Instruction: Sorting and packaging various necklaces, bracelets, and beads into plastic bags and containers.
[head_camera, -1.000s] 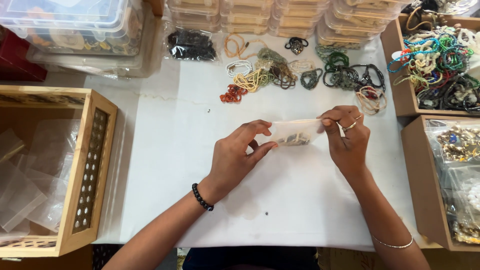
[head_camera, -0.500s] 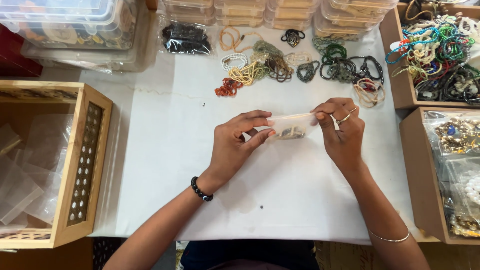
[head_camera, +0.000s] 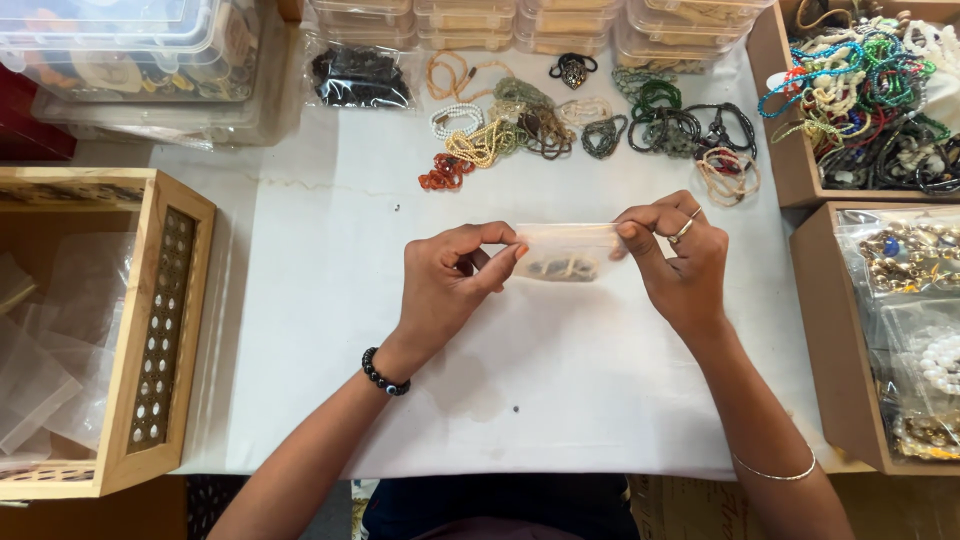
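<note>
1. The bag, small and clear with beaded contents, sits at table centre, held just above the white sheet.
2. The left hand pinches the bag's 9 o'clock edge between thumb and fingers.
3. The right hand pinches the 3 o'clock edge; it wears rings.
4. Loose necklaces lie at 12 o'clock from the bag.
5. A wooden box of empty bags stands at 9 o'clock.
6. Two cardboard trays of jewellery stand at 2 and 3 o'clock.
7. Plastic containers line the far edge.
</note>
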